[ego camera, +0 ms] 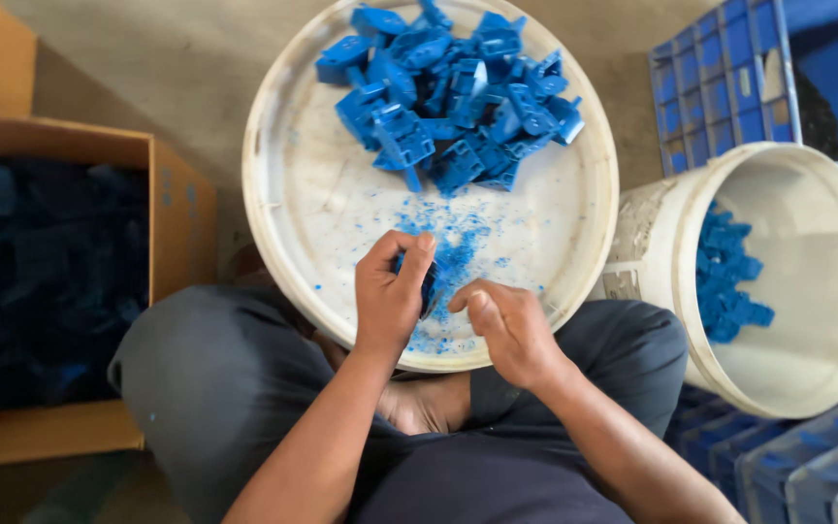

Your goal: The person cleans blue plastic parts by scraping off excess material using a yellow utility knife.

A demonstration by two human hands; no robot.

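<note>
Two hands work over the white tray's [283, 209] near rim: the left hand [390, 296] is clamped on a small blue plastic part [428, 282], the right hand [508, 325] pinched shut beside it, seemingly trimming flash, with more parts [453, 97] heaped beyond.

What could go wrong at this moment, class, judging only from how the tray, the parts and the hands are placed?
1. The round white tray rests on the person's lap; a knee shift could tip the pile of blue parts off.
2. The left hand grips a blue part beside the right hand; a slip might nick fingers.
</note>
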